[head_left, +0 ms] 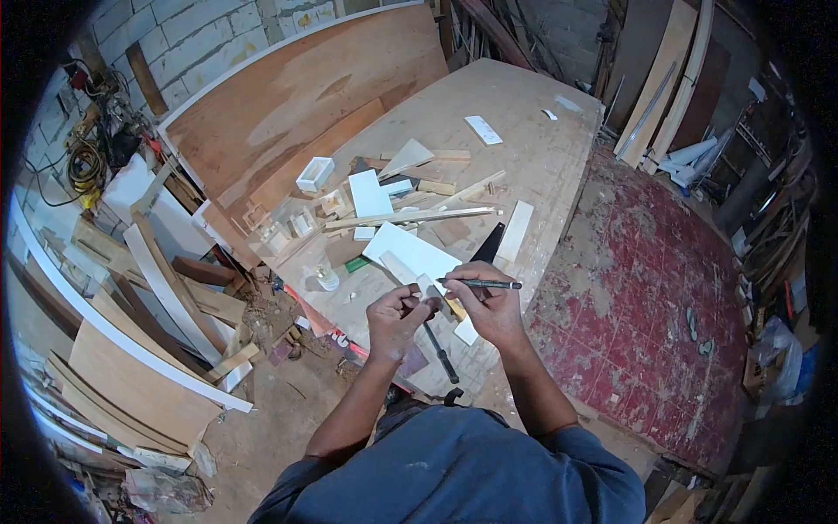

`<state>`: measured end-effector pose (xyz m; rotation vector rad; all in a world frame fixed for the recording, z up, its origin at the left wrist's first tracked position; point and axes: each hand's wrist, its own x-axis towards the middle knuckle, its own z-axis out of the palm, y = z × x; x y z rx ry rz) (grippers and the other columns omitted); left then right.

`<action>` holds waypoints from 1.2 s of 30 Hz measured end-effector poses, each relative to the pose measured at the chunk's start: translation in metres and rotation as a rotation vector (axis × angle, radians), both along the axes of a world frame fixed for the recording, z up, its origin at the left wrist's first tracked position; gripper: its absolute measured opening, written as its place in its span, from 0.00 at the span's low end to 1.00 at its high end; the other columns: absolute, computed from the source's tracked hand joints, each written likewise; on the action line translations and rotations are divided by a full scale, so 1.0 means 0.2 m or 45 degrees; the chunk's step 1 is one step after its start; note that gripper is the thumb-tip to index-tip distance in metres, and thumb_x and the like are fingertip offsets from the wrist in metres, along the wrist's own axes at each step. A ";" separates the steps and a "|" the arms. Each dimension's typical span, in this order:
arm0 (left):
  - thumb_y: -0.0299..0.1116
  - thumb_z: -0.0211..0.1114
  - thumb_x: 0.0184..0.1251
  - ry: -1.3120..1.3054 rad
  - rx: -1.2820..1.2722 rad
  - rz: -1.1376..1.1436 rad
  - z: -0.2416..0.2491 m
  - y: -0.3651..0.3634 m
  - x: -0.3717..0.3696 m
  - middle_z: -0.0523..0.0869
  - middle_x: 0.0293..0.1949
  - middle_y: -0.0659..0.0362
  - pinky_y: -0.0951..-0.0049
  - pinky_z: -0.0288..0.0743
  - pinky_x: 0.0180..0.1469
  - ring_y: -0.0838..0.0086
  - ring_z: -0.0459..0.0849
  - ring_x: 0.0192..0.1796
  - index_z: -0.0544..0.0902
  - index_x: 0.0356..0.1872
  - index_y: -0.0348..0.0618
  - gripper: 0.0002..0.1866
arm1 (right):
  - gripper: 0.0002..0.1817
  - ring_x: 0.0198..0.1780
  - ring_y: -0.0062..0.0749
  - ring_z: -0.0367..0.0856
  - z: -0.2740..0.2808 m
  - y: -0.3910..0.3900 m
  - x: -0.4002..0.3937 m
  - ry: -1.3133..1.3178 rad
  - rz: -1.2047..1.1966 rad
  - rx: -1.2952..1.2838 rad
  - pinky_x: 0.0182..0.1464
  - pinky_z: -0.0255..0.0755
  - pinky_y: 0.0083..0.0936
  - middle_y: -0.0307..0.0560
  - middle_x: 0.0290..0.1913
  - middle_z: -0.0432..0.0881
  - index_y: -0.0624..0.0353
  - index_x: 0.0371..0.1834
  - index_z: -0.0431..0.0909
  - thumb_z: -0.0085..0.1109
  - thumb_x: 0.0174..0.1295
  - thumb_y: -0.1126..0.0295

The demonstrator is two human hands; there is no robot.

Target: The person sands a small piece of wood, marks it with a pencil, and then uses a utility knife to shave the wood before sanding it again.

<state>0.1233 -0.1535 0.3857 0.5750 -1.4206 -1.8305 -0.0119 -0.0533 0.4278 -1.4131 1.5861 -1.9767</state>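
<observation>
My left hand (399, 320) is closed on a small pale piece (425, 286), held up over the near edge of the workbench. Close beside it on the right, my right hand (489, 307) grips a dark pen (489, 284), which points left toward the piece. Beyond both hands lies a white board (410, 251). A black-handled tool (442, 351) rests on the bench below my hands. The dark blade of a saw (491, 244) shows just past my right hand, beside a pale strip (514, 230).
Wood offcuts (410, 215), a white open box (315, 174) and a small jar (326, 278) lie on the workbench (532, 131). A large wood panel (305, 96) leans behind it. Boards (157, 288) stand at the left; red tiled floor (637, 306) is at the right.
</observation>
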 end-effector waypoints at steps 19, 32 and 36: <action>0.16 0.64 0.59 0.037 -0.012 -0.032 0.04 0.00 0.07 0.84 0.30 0.56 0.73 0.84 0.41 0.74 0.86 0.34 0.80 0.42 0.25 0.10 | 0.09 0.39 0.37 0.85 0.03 -0.02 0.10 0.292 -0.101 -0.077 0.43 0.77 0.27 0.51 0.38 0.85 0.62 0.39 0.84 0.67 0.54 0.80; 0.16 0.64 0.57 -0.021 -0.165 -0.079 -0.05 -0.03 0.09 0.86 0.33 0.51 0.72 0.85 0.42 0.71 0.87 0.34 0.80 0.42 0.25 0.10 | 0.05 0.34 0.36 0.85 0.08 0.02 0.03 0.422 -0.004 0.087 0.38 0.77 0.27 0.52 0.34 0.84 0.65 0.34 0.83 0.66 0.55 0.77; 0.17 0.64 0.58 -0.078 -0.173 -0.074 -0.04 -0.03 0.10 0.86 0.34 0.51 0.71 0.85 0.42 0.71 0.87 0.35 0.80 0.41 0.26 0.10 | 0.05 0.33 0.34 0.83 0.11 0.03 0.03 0.339 0.064 0.157 0.38 0.76 0.27 0.49 0.33 0.84 0.65 0.33 0.82 0.65 0.57 0.75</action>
